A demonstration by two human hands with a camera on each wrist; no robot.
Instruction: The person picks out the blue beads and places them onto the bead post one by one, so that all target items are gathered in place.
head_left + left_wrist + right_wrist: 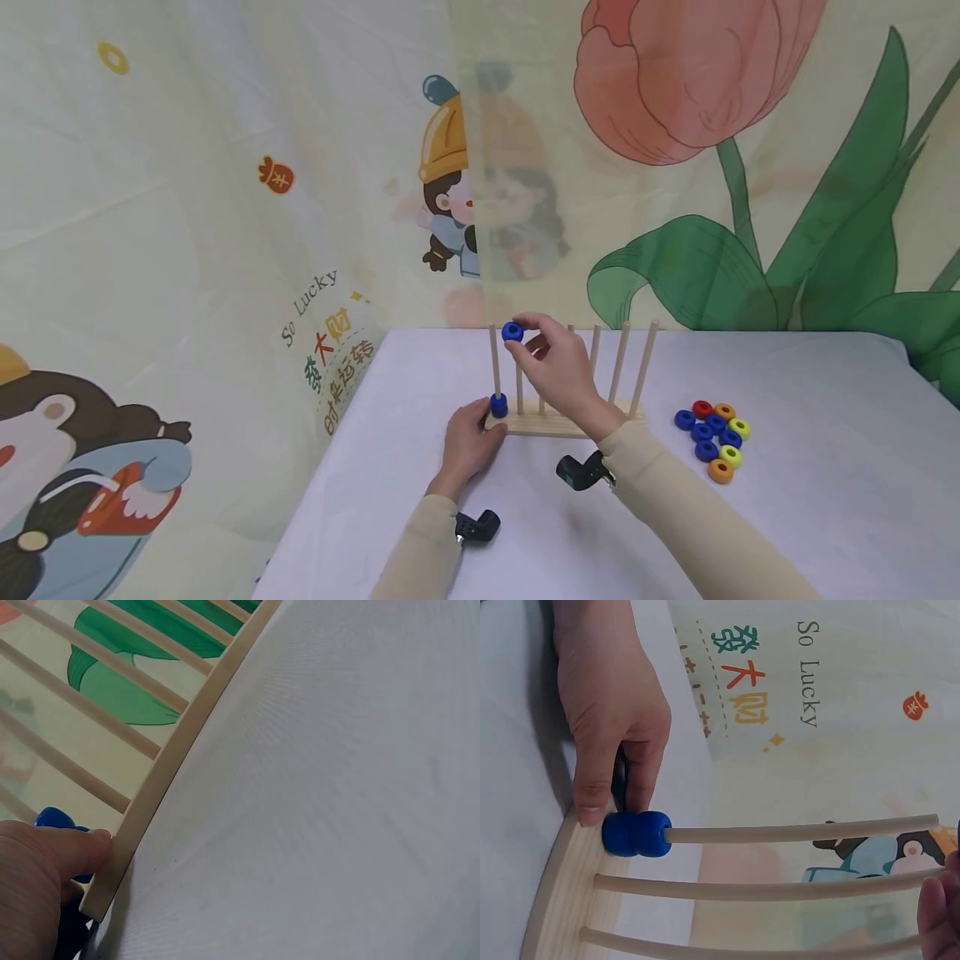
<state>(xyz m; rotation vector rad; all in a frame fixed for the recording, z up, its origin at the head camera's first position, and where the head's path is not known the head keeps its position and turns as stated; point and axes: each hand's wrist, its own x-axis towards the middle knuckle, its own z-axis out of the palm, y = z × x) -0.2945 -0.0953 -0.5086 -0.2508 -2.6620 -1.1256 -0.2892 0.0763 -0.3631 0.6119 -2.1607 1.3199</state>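
My right hand [562, 371] pinches a blue ring bead [513, 332] between thumb and fingers, up near the tops of the left pegs. It is beside the leftmost peg [495, 362], and its hole faces the head camera. The wooden peg rack [555, 425] has a flat base with several upright pegs. Two blue beads [636, 834] are stacked at the foot of that leftmost peg. My left hand [468, 446] grips the base's left end, its thumb on the front edge in the left wrist view. The right wrist view catches only some fingertips [934, 915] of the right hand.
To the right of the rack, a group of loose beads lies on the white tablecloth [825, 467]: several blue beads [702, 432], a red bead [702, 409], orange beads [721, 478] and yellow beads [738, 434]. A printed curtain [360, 167] hangs behind the table.
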